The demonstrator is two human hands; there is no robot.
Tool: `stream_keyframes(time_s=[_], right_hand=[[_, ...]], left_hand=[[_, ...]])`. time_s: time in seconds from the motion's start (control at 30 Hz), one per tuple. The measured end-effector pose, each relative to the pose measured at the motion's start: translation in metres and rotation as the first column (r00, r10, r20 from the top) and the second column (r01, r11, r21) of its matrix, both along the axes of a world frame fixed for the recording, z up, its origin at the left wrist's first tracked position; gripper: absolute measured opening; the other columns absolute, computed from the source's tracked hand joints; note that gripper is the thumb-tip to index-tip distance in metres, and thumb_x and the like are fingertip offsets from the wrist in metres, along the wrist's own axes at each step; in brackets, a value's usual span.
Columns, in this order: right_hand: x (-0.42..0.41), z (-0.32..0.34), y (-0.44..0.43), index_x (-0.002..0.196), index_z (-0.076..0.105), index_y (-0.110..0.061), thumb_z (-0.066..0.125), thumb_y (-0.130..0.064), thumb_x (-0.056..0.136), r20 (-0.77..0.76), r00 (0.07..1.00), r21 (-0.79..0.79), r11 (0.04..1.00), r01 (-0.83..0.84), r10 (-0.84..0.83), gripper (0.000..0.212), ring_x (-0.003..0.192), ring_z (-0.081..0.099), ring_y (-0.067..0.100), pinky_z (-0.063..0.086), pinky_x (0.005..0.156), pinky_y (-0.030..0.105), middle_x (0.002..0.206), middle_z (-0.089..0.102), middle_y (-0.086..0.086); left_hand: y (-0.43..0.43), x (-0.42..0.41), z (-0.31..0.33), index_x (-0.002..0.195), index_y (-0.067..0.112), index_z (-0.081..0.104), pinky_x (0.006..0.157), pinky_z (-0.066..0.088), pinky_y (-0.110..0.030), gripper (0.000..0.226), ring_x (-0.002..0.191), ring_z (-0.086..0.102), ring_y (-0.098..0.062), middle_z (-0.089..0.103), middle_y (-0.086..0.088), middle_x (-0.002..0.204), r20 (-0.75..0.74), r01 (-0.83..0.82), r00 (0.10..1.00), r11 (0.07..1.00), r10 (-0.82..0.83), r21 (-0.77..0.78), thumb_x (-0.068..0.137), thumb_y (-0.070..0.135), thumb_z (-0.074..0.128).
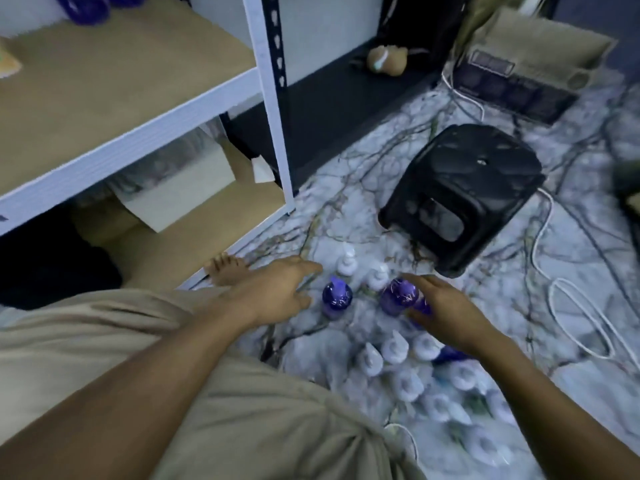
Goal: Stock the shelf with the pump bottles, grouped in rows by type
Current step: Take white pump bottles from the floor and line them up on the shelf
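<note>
purple bottle [423, 304] half-hidden behind right hand [446, 308]

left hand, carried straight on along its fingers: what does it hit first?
Most likely the purple pump bottle, just past the left hand; its index finger aims nearer the white bottle behind. Height above them is unclear.

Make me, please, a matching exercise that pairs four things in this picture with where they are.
Things:
1. black stool
2. white box
3. white cable
4. left hand

Places:
A. looped on the floor, far right
B. beside a purple bottle, fingers straight
C. inside the shelving, on its bottom board
D. upright on the floor, right of the shelving

Pairs: 1-D, 2-C, 3-A, 4-B.
</note>
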State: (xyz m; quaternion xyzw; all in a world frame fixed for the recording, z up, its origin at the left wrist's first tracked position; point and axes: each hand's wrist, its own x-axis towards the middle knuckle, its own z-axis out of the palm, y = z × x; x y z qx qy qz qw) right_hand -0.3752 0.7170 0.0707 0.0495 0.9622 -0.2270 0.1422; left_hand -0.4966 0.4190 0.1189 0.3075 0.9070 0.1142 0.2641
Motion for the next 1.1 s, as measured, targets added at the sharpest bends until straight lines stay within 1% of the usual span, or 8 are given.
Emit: stream_keyframes(time_s=[0.07, 0.13, 0.33, 0.53, 0.7, 0.9, 1.0, 1.1], right_hand=[[0.008, -0.015, 0.008, 0.147, 0.047, -0.024, 0.071, -0.031, 0.09, 0.019, 0.998, -0.031, 0.998, 0.06, -0.06, 0.063, 0.12, 0.056, 0.03, 0.043, 0.092, 0.034, 0.138, 0.055, 0.006], [0.01, -0.033, 0.016, 0.15, 0.042, -0.026, 0.07, -0.03, 0.089, 0.049, 0.993, -0.045, 0.993, 0.112, -0.11, 0.067, 0.116, 0.057, 0.03, 0.043, 0.09, 0.034, 0.137, 0.054, 0.007], [-0.013, -0.061, 0.029, 0.146, 0.044, -0.026, 0.068, -0.026, 0.089, 0.022, 0.971, -0.055, 0.97, 0.238, -0.237, 0.062, 0.111, 0.054, 0.032, 0.052, 0.085, 0.045, 0.121, 0.048, 0.006], [-0.04, -0.07, 0.038, 0.136, 0.053, -0.031, 0.06, -0.025, 0.092, 0.125, 0.983, 0.11, 0.987, 0.121, -0.135, 0.045, 0.111, 0.056, 0.032, 0.051, 0.084, 0.043, 0.121, 0.057, 0.006], [-0.047, -0.075, 0.032, 0.123, 0.059, -0.036, 0.056, -0.021, 0.09, 0.096, 0.99, 0.245, 0.967, 0.073, -0.099, 0.036, 0.105, 0.058, 0.028, 0.034, 0.077, 0.036, 0.115, 0.066, -0.002], [-0.048, -0.08, 0.029, 0.103, 0.06, -0.034, 0.054, -0.015, 0.088, 0.061, 0.985, 0.264, 0.955, 0.137, -0.158, 0.025, 0.095, 0.055, 0.025, 0.025, 0.076, 0.037, 0.103, 0.069, -0.005], [-0.049, -0.078, 0.028, 0.109, 0.062, -0.036, 0.054, -0.018, 0.091, 0.054, 0.987, 0.277, 0.952, 0.133, -0.153, 0.026, 0.1, 0.054, 0.025, 0.028, 0.081, 0.039, 0.106, 0.068, -0.004], [-0.057, -0.071, 0.027, 0.125, 0.061, -0.039, 0.054, -0.031, 0.095, 0.069, 0.992, 0.283, 0.955, 0.083, -0.107, 0.031, 0.116, 0.05, 0.027, 0.032, 0.094, 0.043, 0.12, 0.063, -0.003]], left_hand=[[0.023, 0.0, -0.023, 0.146, 0.032, 0.047, 0.085, 0.041, -0.027, 0.059, 0.113, 0.052, -0.019, 0.053, 0.0, 0.127, 0.085, 0.017, 0.996, 1.0, -0.015, -0.025, 0.092, 0.033, 0.069], [0.043, -0.001, -0.046, 0.142, 0.031, 0.051, 0.096, 0.044, -0.032, 0.059, 0.12, 0.051, -0.023, 0.054, -0.005, 0.132, 0.125, -0.024, 0.992, 0.999, 0.027, -0.025, 0.088, 0.032, 0.073], [0.08, 0.002, -0.093, 0.143, 0.028, 0.048, 0.097, 0.049, -0.045, 0.064, 0.128, 0.05, -0.032, 0.046, -0.006, 0.137, 0.015, -0.08, 0.997, 0.991, 0.082, -0.103, 0.083, 0.022, 0.071], [0.086, -0.003, -0.11, 0.132, 0.03, 0.055, 0.088, 0.049, -0.04, 0.052, 0.123, 0.054, -0.031, 0.046, -0.006, 0.136, -0.025, -0.017, 1.0, 0.981, 0.012, -0.195, 0.083, 0.019, 0.07], [0.089, -0.004, -0.108, 0.122, 0.022, 0.057, 0.082, 0.049, -0.039, 0.037, 0.11, 0.056, -0.029, 0.048, -0.006, 0.12, -0.05, 0.018, 0.998, 0.977, -0.029, -0.211, 0.088, 0.016, 0.068], [0.082, -0.002, -0.103, 0.118, 0.022, 0.055, 0.089, 0.05, -0.041, 0.034, 0.127, 0.049, -0.027, 0.045, -0.011, 0.141, -0.032, 0.058, 0.997, 0.969, -0.068, -0.241, 0.088, 0.012, 0.067], [0.082, 0.0, -0.099, 0.122, 0.023, 0.054, 0.092, 0.049, -0.043, 0.037, 0.127, 0.049, -0.029, 0.044, -0.011, 0.141, -0.042, 0.057, 0.997, 0.967, -0.07, -0.247, 0.088, 0.013, 0.067], [0.088, 0.009, -0.093, 0.133, 0.022, 0.049, 0.094, 0.042, -0.043, 0.05, 0.121, 0.047, -0.03, 0.044, -0.007, 0.131, -0.159, 0.037, 0.984, 0.966, -0.08, -0.257, 0.087, 0.019, 0.068]])
